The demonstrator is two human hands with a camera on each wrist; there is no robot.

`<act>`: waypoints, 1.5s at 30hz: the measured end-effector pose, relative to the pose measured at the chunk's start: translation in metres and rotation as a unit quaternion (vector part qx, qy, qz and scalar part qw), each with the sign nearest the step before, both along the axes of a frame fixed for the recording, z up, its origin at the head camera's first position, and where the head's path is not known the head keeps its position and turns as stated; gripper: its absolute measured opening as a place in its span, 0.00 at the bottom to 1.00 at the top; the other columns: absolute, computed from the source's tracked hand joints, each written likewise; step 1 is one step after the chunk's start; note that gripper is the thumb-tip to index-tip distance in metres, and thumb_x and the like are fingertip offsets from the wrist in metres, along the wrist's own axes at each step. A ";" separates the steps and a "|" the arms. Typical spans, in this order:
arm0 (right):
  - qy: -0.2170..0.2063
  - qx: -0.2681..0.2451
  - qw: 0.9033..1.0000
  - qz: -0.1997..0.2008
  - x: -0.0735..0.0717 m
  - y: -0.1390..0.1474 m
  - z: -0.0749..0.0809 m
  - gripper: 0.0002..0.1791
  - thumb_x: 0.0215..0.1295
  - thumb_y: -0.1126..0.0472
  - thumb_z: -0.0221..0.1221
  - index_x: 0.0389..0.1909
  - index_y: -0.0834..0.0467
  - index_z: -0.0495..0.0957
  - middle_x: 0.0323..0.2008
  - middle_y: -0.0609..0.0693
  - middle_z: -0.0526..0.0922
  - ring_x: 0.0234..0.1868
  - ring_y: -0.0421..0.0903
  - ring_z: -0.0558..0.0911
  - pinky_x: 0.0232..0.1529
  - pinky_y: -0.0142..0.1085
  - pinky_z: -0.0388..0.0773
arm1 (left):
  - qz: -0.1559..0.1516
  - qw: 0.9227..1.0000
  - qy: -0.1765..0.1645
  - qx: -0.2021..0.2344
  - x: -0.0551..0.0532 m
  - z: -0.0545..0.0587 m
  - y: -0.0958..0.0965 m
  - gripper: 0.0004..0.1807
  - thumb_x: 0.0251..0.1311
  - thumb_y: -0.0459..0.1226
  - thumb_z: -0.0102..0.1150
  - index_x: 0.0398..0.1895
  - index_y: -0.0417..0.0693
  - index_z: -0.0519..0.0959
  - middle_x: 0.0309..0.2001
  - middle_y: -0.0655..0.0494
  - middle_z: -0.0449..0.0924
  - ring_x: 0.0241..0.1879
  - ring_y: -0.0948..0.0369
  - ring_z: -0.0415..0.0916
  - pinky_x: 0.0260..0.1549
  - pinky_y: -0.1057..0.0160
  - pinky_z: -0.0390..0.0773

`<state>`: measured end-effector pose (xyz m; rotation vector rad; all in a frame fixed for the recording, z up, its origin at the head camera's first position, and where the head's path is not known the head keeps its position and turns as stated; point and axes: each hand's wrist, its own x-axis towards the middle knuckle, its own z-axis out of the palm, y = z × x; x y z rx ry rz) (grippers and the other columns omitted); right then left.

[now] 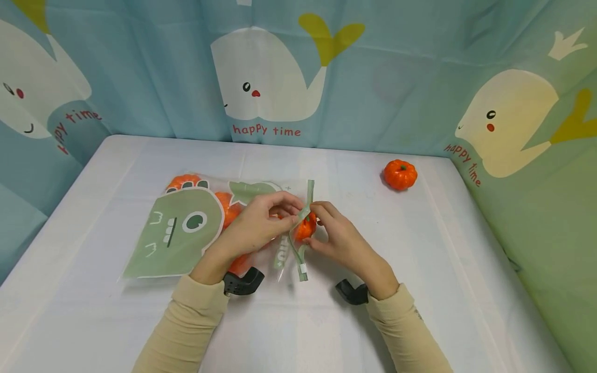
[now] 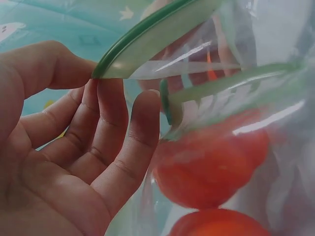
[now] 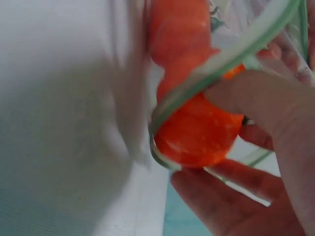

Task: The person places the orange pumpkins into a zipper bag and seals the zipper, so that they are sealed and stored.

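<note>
Clearly our right hand (image 1: 344,241) grips a pumpkin (image 1: 306,229) partway into a bag (image 1: 186,254), which stretches leftward (it opens towards that hand); our left hand (image 1: 252,223) pinches its green strip (image 1: 310,191).

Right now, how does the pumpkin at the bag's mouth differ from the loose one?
The right hand holds the mouth pumpkin; the loose pumpkin rests on the table, untouched. The green bag rim partly covers the mouth pumpkin, while nothing covers the loose pumpkin. Both are orange with a green stem.

The printed bag (image 1: 158,254) partly hides its pumpkins (image 1: 227,210).
</note>
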<state>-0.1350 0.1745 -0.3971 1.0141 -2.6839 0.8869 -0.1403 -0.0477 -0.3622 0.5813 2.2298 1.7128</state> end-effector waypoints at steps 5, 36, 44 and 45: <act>-0.032 0.004 0.999 0.037 0.001 0.002 0.005 0.26 0.55 0.67 0.68 0.55 0.61 0.73 0.58 0.55 0.76 0.52 0.48 0.80 0.52 0.42 0.83 | 0.001 1.000 -0.006 0.006 0.001 0.000 -0.001 0.12 0.66 0.34 0.58 0.52 0.48 0.79 0.46 0.51 0.80 0.46 0.56 0.77 0.46 0.61 0.80; -0.028 -0.041 0.999 0.000 0.002 0.000 0.001 0.25 0.59 0.65 0.68 0.58 0.60 0.74 0.56 0.52 0.78 0.53 0.46 0.78 0.52 0.42 0.81 | -0.026 0.999 0.019 0.035 0.006 0.008 -0.001 0.12 0.66 0.35 0.60 0.51 0.47 0.80 0.45 0.53 0.81 0.46 0.57 0.78 0.49 0.63 0.80; -0.008 -0.002 1.000 -0.029 0.004 0.003 0.004 0.26 0.59 0.62 0.67 0.58 0.61 0.73 0.57 0.53 0.77 0.55 0.49 0.78 0.57 0.44 0.79 | -0.013 0.999 0.028 0.032 0.005 0.008 0.000 0.12 0.66 0.32 0.56 0.51 0.45 0.80 0.47 0.52 0.82 0.46 0.57 0.78 0.53 0.58 0.79; -0.009 0.007 0.999 -0.030 0.003 0.002 0.003 0.27 0.59 0.61 0.68 0.59 0.61 0.73 0.57 0.54 0.77 0.55 0.49 0.78 0.57 0.43 0.78 | -0.010 0.999 0.027 0.030 0.005 0.007 0.000 0.12 0.66 0.32 0.56 0.51 0.45 0.80 0.48 0.53 0.82 0.46 0.57 0.78 0.53 0.57 0.79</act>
